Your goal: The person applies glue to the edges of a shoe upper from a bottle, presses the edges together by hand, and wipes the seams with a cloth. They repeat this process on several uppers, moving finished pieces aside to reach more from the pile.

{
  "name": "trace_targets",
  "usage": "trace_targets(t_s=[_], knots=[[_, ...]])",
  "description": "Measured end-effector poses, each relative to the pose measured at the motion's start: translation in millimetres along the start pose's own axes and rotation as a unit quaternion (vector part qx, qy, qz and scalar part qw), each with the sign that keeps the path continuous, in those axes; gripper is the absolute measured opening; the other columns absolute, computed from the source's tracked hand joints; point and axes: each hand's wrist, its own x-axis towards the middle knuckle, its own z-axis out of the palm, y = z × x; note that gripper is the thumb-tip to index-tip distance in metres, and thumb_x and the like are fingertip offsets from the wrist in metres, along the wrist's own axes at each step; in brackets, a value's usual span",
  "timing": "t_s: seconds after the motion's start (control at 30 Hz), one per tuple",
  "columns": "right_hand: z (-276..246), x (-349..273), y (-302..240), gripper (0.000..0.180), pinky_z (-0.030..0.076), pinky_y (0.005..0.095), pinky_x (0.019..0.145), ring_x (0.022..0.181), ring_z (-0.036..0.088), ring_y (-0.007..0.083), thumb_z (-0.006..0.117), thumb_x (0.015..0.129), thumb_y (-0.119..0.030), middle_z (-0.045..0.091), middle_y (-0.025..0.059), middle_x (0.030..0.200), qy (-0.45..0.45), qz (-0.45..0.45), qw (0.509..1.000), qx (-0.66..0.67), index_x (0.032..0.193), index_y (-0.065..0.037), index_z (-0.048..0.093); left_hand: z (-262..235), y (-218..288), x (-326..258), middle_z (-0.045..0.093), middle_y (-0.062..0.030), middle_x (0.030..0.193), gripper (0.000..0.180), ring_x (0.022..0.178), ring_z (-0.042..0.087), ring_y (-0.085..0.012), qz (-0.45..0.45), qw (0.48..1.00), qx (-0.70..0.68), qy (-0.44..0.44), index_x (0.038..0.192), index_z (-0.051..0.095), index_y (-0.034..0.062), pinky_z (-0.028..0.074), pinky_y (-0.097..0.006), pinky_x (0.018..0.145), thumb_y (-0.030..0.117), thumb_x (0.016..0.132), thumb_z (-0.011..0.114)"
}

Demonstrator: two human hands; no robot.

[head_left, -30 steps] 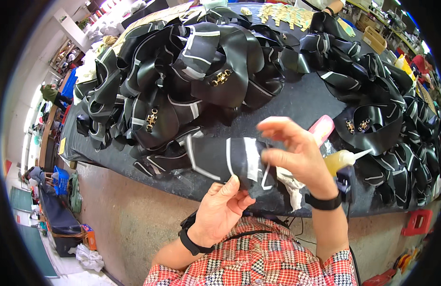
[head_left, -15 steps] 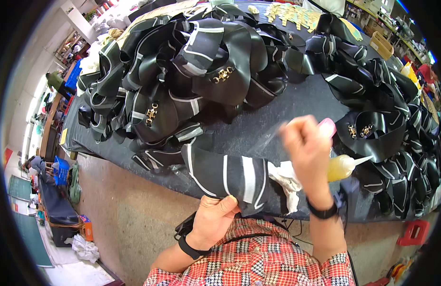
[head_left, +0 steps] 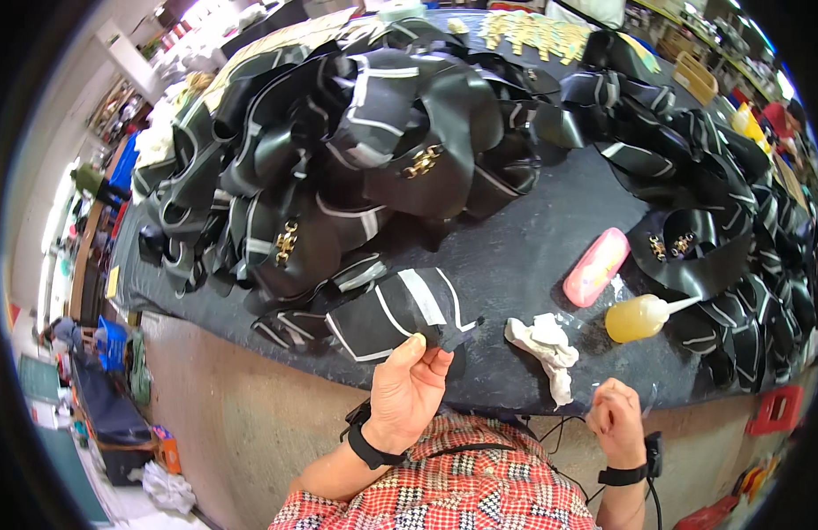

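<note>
Right fingers (head_left: 615,399) lowered, curled, striped black piece (head_left: 403,306) tilted

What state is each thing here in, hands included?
Black panel with white strips: held near its lower edge
Left hand: pinching that panel
Right hand: curled, contents unclear
White cloth: crumpled
Yellow long-nozzled bottle: untouched, pointing right
Pink rounded oblong object: lying untouched
Pile of black white-edged pieces: loosely heaped

A dark table (head_left: 506,256) bears black pieces (head_left: 479,97), bottle (head_left: 634,319) and rag (head_left: 547,347).
</note>
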Motion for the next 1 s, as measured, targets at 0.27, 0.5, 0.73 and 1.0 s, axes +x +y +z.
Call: trace_targets(t_s=[0.27,0.5,0.73,1.0], knots=[[-4,23,5,0.076,0.038,0.0425,0.092,0.115,0.039,0.0310,0.062,0.074,-0.043,0.035,0.0216,0.129,-0.078,-0.094,0.843,0.524,0.124,0.006,0.032,2,-27,13,0.060,-0.0034,0.093,0.019,0.080,0.057,-0.0161,0.094,0.975,0.197,-0.035,0.100,0.056,0.0056,0.049,-0.032,0.071,0.003,0.082,0.054],[-7,60,-16,0.068,0.034,0.0456,0.097,0.118,0.036,0.0330,0.062,0.075,-0.039,0.037,0.0204,0.124,-0.106,-0.066,0.680,0.722,0.122,0.001,0.034,-7,-49,14,0.058,-0.0055,0.093,0.019,0.076,0.056,-0.0162,0.276,0.896,0.347,-0.035,0.100,0.055,0.0039,0.052,-0.031,0.061,-0.001,0.083,0.051],[-15,86,-26,0.040,0.041,0.0419,0.093,0.108,0.045,0.0316,0.058,0.080,-0.022,0.047,0.0171,0.114,0.035,-0.045,0.702,0.710,0.110,0.001,0.047,-7,-52,9,0.058,-0.0074,0.094,0.019,0.080,0.058,-0.0186,0.295,0.889,0.351,-0.010,0.104,0.053,0.0019,0.052,-0.034,0.068,0.002,0.086,0.048],[55,61,-70,0.066,0.046,0.0412,0.085,0.105,0.051,0.0317,0.065,0.072,-0.031,0.048,0.0181,0.118,0.025,-0.210,0.951,0.226,0.122,0.000,0.037,1,-38,8,0.059,-0.0046,0.094,0.016,0.084,0.058,-0.0160,0.251,0.938,0.237,0.021,0.102,0.054,0.0056,0.048,-0.033,0.074,0.009,0.087,0.050]])
